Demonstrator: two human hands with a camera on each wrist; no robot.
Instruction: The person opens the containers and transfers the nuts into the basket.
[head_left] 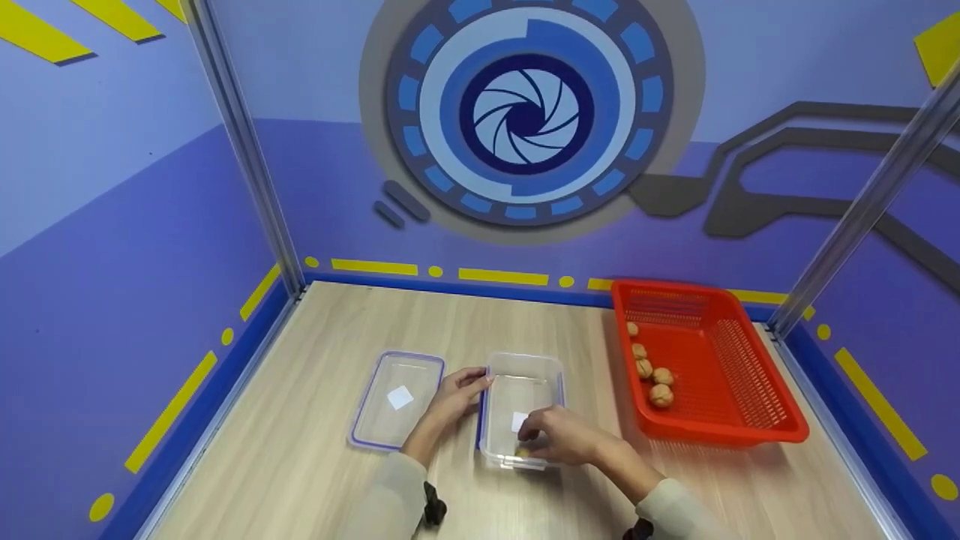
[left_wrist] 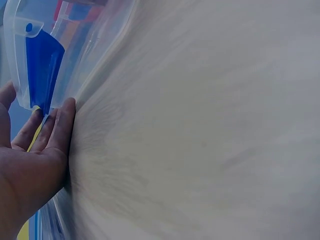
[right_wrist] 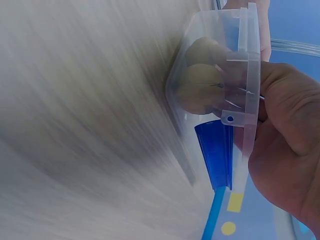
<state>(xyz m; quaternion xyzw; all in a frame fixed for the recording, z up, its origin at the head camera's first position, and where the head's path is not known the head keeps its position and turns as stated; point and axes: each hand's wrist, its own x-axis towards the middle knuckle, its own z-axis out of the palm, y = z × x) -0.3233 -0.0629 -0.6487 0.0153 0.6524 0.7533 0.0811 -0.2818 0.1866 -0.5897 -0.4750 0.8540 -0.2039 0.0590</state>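
A clear plastic food container [head_left: 525, 367] with blue side latches stands on the table. My left hand [head_left: 456, 394] touches its left side near the rim, fingers fairly straight beside the blue latch [left_wrist: 44, 70] in the left wrist view. My right hand [head_left: 562, 435] reaches over the near right rim with curled fingers inside. Through the clear wall, the right wrist view shows two walnuts at the near end; the fingers pinch the closer walnut [right_wrist: 200, 89], and the other walnut [right_wrist: 204, 51] lies beside it. The fingertips are partly hidden.
Left of the container lies a clear lid [head_left: 375, 416] with a purple-blue seal and a white square label. A red plastic basket [head_left: 720, 435] stands on the right, with several walnuts [head_left: 661, 396] along its left side. Printed panels wall the table at the back and sides.
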